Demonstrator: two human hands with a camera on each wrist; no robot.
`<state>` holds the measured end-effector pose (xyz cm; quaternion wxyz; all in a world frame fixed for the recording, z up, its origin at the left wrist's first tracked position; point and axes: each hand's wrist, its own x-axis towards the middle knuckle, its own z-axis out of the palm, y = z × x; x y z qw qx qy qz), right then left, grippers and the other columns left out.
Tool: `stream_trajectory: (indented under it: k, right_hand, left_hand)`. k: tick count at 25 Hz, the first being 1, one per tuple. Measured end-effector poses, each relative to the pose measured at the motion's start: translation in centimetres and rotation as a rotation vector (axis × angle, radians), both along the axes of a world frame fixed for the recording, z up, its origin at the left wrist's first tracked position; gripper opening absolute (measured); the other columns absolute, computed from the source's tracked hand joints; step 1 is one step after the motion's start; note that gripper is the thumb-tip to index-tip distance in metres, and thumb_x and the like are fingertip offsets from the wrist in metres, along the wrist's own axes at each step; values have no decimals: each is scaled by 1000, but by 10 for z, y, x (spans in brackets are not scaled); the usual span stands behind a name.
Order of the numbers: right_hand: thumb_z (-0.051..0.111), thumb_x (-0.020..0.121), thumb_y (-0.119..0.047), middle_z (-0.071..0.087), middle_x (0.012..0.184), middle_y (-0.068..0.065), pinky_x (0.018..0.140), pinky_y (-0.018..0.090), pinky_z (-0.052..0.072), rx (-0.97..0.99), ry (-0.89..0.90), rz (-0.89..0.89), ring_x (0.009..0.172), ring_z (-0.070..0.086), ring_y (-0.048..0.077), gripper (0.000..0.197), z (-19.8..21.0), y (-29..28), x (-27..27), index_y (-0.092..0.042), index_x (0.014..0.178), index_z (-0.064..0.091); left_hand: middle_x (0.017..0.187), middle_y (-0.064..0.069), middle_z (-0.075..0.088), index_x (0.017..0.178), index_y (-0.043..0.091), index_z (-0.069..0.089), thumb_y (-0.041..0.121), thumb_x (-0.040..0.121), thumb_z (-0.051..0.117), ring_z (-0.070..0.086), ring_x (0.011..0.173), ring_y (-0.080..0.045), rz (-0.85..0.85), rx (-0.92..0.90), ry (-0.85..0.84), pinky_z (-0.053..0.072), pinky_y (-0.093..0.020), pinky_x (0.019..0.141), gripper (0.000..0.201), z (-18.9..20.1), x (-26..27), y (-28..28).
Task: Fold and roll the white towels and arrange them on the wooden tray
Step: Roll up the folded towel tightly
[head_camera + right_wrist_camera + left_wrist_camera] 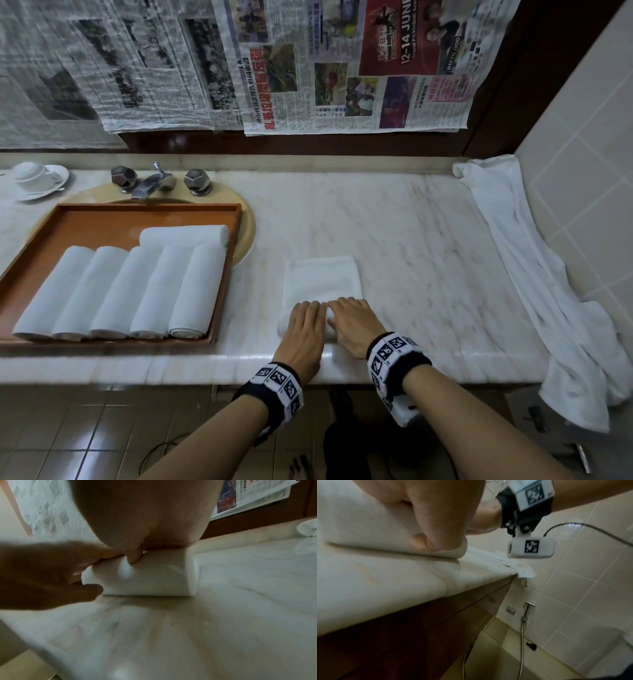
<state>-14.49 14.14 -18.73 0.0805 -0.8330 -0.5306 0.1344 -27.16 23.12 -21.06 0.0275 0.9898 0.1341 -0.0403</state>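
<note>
— Where's the towel?
— Near the countertop's front edge, its near end rolled under both palms.
— And the grip?
— Left hand and right hand press down, fingers seemingly curled over the roll; the view is blurred.

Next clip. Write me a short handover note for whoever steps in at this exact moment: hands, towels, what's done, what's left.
Left hand and right hand: both lie side by side on the half-rolled towel at the counter's front edge, fingers over the roll.
Wooden tray: over the sink, holding six rolled towels, five in a row, one crosswise behind.
Done: six rolls placed; seventh folded, rolling begun.
Left: finish this roll, put it on the tray, then deal with the loose white cloth along the right wall.
</note>
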Motion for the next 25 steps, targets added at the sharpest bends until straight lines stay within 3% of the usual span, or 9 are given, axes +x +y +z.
stream_trajectory:
  k: [4,7,9,12,14,18,21,23,25]
  right_hand:
    - [47,97,-27,52,126,5,106,38,32,25,-104,-63,117,47,24,35,-11,-3,-11,-12,129,48]
    - [71,78,-26,54,126,12,106,49,40,51,-159,-93,115,53,31,65,-24,-16,-30,-4,133,44]
    - [75,71,-21,54,125,13,105,51,41,62,-172,-59,115,54,33,74,-30,-23,-33,-3,134,40]
    - [64,83,-21,55,117,6,102,39,39,80,-106,-17,106,56,28,49,-20,-19,-18,-9,127,47]
    - [49,95,-24,54,122,3,103,36,34,35,-72,13,112,50,25,37,-10,-14,-8,-12,130,47]
    - [34,102,-28,57,121,4,98,36,31,-50,-18,3,112,49,23,29,0,-1,3,-15,123,49]
    - [32,103,-29,59,118,4,95,39,33,-169,48,-45,109,50,24,28,6,8,4,-15,119,51]
    - [32,103,-30,58,121,5,97,42,33,-208,66,-46,112,49,24,31,8,9,4,-14,123,50]
    - [33,103,-28,54,128,4,101,43,32,-196,29,-46,119,45,24,32,7,6,0,-15,128,49]
  left_hand:
    - [125,-15,46,137,0,36,12,77,51,44,114,-33,44,72,152,29,-44,111,63,18,14,0]
    - [119,-11,48,128,5,40,16,80,50,45,107,-29,-27,98,176,33,-39,101,50,28,27,10]
    - [115,-10,52,120,8,45,20,82,52,49,104,-27,-55,45,210,37,-36,97,40,33,34,18]
    - [116,-12,54,116,7,48,19,83,51,51,104,-28,-40,-63,261,38,-35,93,36,36,40,25]
    - [119,-11,51,120,7,46,15,82,49,48,107,-28,-21,-99,229,37,-33,94,39,36,37,24]
    - [127,-10,42,132,7,38,13,74,51,41,114,-27,-4,-104,88,30,-33,106,60,31,17,13]
    - [140,-16,36,144,1,29,15,72,55,36,127,-35,41,7,83,21,-43,117,78,20,1,3]
    - [144,-18,35,147,0,28,12,76,51,35,133,-37,84,59,95,19,-49,118,75,12,-5,-3]
    - [133,-14,46,139,5,41,10,78,38,44,123,-33,109,89,85,28,-46,114,62,15,0,-5]
